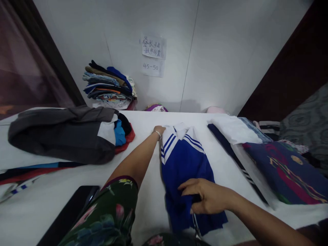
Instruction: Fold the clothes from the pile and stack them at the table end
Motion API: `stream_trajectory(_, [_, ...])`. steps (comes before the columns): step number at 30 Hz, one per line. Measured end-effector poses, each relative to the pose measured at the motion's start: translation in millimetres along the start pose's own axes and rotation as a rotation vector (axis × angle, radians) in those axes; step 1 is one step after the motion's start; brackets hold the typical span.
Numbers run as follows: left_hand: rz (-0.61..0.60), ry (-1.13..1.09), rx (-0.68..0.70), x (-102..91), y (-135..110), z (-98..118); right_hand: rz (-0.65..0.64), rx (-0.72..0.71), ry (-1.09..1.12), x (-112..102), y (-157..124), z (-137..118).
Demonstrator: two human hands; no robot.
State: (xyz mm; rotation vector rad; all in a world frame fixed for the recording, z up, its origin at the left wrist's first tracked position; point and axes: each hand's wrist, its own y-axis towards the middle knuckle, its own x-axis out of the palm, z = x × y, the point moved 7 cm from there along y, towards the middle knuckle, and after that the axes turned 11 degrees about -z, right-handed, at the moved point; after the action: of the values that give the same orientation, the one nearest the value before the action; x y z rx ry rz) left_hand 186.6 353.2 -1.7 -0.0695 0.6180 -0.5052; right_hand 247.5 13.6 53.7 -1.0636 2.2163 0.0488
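A blue and white jacket with striped shoulders lies in front of me on the white table, folded into a long narrow shape, its collar at the far end. My left hand, with a bracelet at the wrist, is closed at the jacket's far left shoulder edge; its fingertips are partly hidden. Over the lower part of the jacket is my right hand, fingers bent and the thumb apart from them. A thin shiny strand hangs below that thumb, near the jacket's bottom edge.
Left stands a pile with a dark grey garment on top; a black phone-like object lies nearer. Folded clothes are stacked against the wall. On the right lie a white garment and a patterned navy garment.
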Motion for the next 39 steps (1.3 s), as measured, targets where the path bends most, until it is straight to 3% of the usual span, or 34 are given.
stream_trajectory(8, [-0.052,-0.299,-0.091,33.0,2.3,-7.1,-0.038,0.102,-0.044,13.8,-1.2,20.1])
stream_trajectory(15, [-0.054,-0.384,-0.068,19.5,-17.3,-11.8,0.097,0.109,-0.091,14.9,-4.8,12.7])
stream_trajectory(22, [-0.034,-0.271,-0.055,10.5,-52.9,-23.7,0.147,0.202,-0.225,27.5,-4.7,11.5])
stream_trajectory(26, [-0.035,-0.125,0.043,27.2,-77.7,-19.1,0.207,0.21,-0.28,27.7,-8.4,2.1])
stream_trajectory(32, [-0.012,0.075,0.164,49.6,-110.1,-4.2,0.142,0.215,-0.222,56.3,-4.6,11.2])
stream_trajectory(35, [0.043,0.101,0.183,51.1,-129.2,-7.1,0.276,0.118,-0.185,50.0,-24.0,4.3])
stream_trajectory(37, [0.075,0.088,0.166,52.7,-146.7,-15.8,0.498,0.068,-0.137,32.3,-51.7,5.6])
stream_trajectory(39, [0.065,0.02,0.138,57.5,-168.0,-27.2,0.774,0.113,-0.06,13.3,-87.7,23.7])
